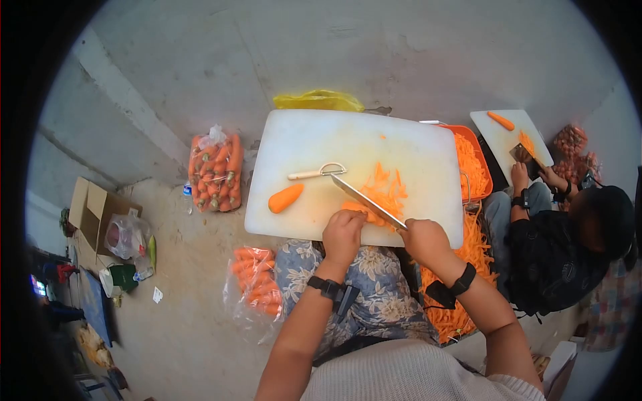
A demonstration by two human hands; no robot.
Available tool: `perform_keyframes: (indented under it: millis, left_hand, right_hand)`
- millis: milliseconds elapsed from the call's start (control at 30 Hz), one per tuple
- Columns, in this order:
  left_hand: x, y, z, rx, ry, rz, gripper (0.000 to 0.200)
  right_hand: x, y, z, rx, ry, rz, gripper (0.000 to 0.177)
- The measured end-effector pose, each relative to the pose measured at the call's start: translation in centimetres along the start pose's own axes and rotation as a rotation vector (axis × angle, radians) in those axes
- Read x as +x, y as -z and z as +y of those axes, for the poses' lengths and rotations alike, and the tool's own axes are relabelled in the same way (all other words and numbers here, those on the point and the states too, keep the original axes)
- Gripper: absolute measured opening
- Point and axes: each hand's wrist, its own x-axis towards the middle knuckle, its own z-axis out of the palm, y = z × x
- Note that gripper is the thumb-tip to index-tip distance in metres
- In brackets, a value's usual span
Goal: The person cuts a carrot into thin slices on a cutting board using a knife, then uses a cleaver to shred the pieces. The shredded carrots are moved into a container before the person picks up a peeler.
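Note:
My right hand (425, 240) is closed round the handle of a knife (368, 202), whose blade slants up and left across the white cutting board (287, 140). My left hand (344, 235) presses with closed fingers on a piece of carrot (356, 208) beside the blade, near the board's front edge. Cut carrot strips (386, 189) lie in a loose pile just right of the blade. A whole peeled carrot (285, 198) rests left of my left hand. Above it lies a peeler (314, 173) with a pale handle.
Bagged carrots (215, 170) stand left of the board, with another bag (257, 281) below. An orange basket (490, 175) holds carrot strips at the right; more strips (473, 250) lie in front. A co-worker (562, 247) cuts at a second board (488, 132). A cardboard box (100, 214) stands far left.

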Motion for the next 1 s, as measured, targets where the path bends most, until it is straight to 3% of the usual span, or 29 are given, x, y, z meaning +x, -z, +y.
perform_keyframes:
  millis: [200,367,533,767,1000]
  left_hand:
    - [-0.1,0.0,0.0,0.011,-0.023,0.015,0.010]
    - [-0.3,-0.1,-0.4,0.015,0.003,-0.018,0.012]
    - [-0.1,0.0,-0.2,-0.009,-0.017,0.012,0.012]
    - [-0.2,0.1,-0.1,0.008,0.007,-0.020,0.012]
    - [-0.3,-0.1,-0.2,0.004,-0.002,-0.001,0.012]
  right_hand:
    - [0.2,3.1,-1.7,0.019,-0.065,-0.014,0.022]
    - [0.2,-0.5,-0.3,-0.012,-0.008,-0.013,0.025]
    - [0.2,3.3,-1.8,-0.002,-0.063,-0.046,0.024]
    - [-0.1,-1.1,0.3,-0.013,-0.018,-0.024,0.025]
    - [0.0,2.8,-1.8,0.042,-0.062,-0.023,0.023]
